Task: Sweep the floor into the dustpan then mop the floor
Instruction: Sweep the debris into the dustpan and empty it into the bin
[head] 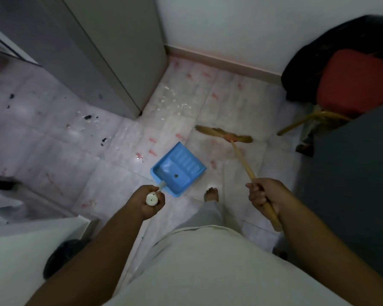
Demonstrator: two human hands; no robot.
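Observation:
A blue dustpan [179, 168] hangs low over the pale tiled floor [230, 102], one dark speck inside it. My left hand [149, 200] is shut on the white top of its long handle. My right hand [264, 196] grips the wooden stick of a broom [224, 134], whose straw head rests on the tiles beyond the dustpan, to its right. White crumbs [175, 102] lie scattered near the corner ahead. Black and white scraps [91, 120] lie on the tiles to the left.
A grey cabinet [111, 51] juts in at the upper left; a white wall with a skirting board closes the far side. A red seat with a black bag [352, 80] stands at the right, a dark panel [352, 184] beside it. My bare foot [211, 194] is just behind the dustpan.

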